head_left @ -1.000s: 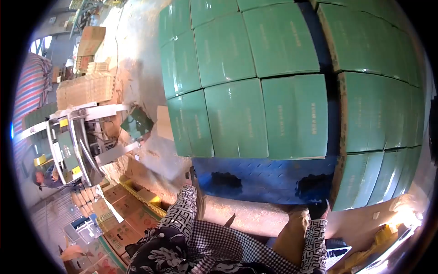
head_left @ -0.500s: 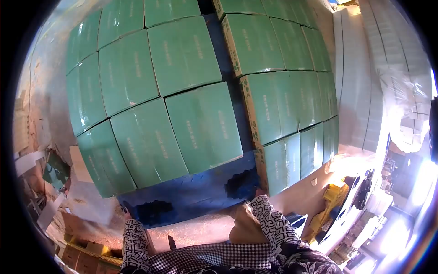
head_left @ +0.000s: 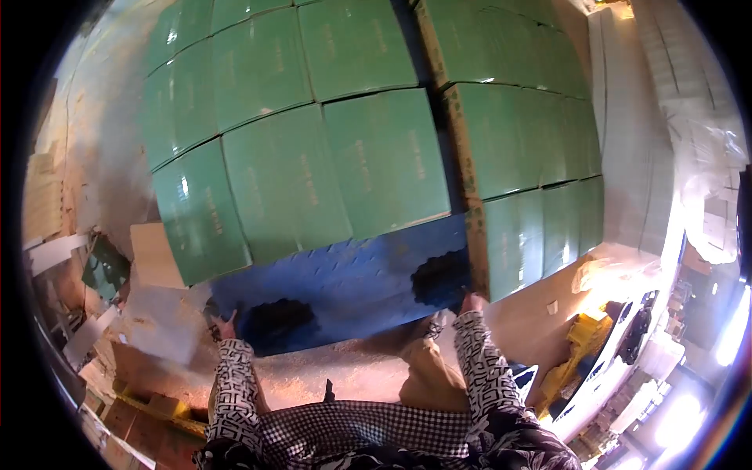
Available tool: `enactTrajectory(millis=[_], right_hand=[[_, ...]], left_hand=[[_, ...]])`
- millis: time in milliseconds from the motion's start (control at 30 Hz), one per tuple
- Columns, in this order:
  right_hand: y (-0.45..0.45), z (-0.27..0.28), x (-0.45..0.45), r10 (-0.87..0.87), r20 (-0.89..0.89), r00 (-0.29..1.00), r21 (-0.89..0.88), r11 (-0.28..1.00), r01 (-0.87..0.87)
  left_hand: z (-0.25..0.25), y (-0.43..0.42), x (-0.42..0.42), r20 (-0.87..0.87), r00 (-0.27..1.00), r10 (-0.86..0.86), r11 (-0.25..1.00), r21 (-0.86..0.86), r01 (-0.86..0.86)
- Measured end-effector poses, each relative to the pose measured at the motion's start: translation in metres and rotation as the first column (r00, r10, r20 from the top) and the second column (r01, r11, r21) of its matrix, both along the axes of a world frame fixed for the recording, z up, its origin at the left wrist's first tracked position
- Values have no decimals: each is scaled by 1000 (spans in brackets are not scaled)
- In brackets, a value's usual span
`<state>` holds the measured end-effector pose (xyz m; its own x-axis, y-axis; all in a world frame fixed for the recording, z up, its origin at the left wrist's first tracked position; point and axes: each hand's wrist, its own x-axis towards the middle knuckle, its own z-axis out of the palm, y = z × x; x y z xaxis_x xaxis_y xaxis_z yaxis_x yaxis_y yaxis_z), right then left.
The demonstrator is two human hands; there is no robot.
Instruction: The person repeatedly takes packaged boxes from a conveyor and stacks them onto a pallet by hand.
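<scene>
My left hand (head_left: 225,326) is at the near left corner of a blue metal plate (head_left: 368,321) with a raised tread pattern and two dark ragged patches. Its thumb and a finger look spread, and I see nothing held between them. At the plate's right end, my right hand (head_left: 471,303) is close to the bottom corner of a green carton (head_left: 513,243); its fingers are mostly hidden. Rows of green cartons (head_left: 286,184) sit beyond the plate, and a dark gap separates the left block from the right one.
A yellow crate (head_left: 583,337) is at the right beside crowded shelving. Tall pale wrapped stacks (head_left: 638,157) rise behind it. On the left are a loose cardboard sheet (head_left: 157,254) and scraps. A tan sack-like shape (head_left: 433,380) is by my right forearm.
The view has shifted, so the cartons and plate appear higher and further right. Both hands show more fully at the plate's ends. The cartons keep their arrangement.
</scene>
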<state>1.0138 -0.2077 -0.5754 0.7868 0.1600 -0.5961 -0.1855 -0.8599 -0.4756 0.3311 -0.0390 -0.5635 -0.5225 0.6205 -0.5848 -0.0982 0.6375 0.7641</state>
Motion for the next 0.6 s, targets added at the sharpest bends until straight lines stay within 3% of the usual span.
enactTrajectory(millis=[67, 100, 133, 200, 267, 300, 333, 400, 467, 533, 567, 600], right_hand=[[-10, -19, 11, 101, 1, 995, 5, 995, -101], [1, -10, 3, -115, -223, 968, 240, 956, 169], [7, -4, -3, -263, -475, 840, 376, 802, 464], [-1, 0, -11, -264, -301, 916, 235, 911, 339], [13, 20, -35, -327, -449, 831, 299, 822, 485], [15, 25, -41, -301, -431, 851, 321, 830, 456], [19, 33, -50, -275, -411, 869, 343, 837, 427], [36, 49, -64, -260, -425, 867, 353, 835, 423], [56, 61, -82, -265, -483, 834, 324, 831, 452], [75, 80, -110, -299, -602, 741, 246, 813, 528], [81, 96, -128, -338, -659, 672, 176, 799, 574], [83, 115, -147, -385, -677, 627, 105, 793, 600]], left_hand=[[0, -2, -5, 66, 998, -18, 999, 51, 15], [-4, -3, -8, 109, 993, -36, 997, 74, 28], [-11, -4, -11, 170, 984, -60, 995, 87, 46], [-8, 4, -17, 314, 935, -167, 986, 28, 167], [25, 20, 11, 292, 950, -107, 987, 147, 66], [28, 19, 1, -47, 965, -259, 966, -26, 258], [17, 18, -9, -332, 836, -437, 895, -253, 367], [-30, 4, -34, -424, 742, -520, 850, -348, 396], [21, 25, 7, -518, 498, -695, 708, -615, 349], [68, 49, 34, -378, 564, -734, 627, -696, 349], [52, 41, 29, -375, 570, -731, 629, -694, 350], [70, 48, 40, -299, 755, -584, 677, -692, 249]])
